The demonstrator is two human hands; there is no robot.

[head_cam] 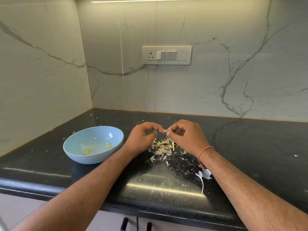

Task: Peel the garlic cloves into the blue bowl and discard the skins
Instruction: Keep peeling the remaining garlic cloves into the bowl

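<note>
Garlic, one small pale clove (165, 131), sits pinched between the fingertips of both my hands: left hand (141, 137) and right hand (188, 135) each keep a curled grip on it above the glossy black stone bench (250, 147). Papery white skins (164, 147) lie heaped right beneath (scraps scattered wider). Left of them stands the shallow round blue bowl (78, 155), holding a few yellowish peeled pieces (88, 150).

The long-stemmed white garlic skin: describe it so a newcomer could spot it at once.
On the black counter, look beside the right forearm, just below the red wrist thread. The white garlic skin lies there alone, trailing a thin stem toward the counter edge, unlike the stemless heap of skins under the hands.
</note>
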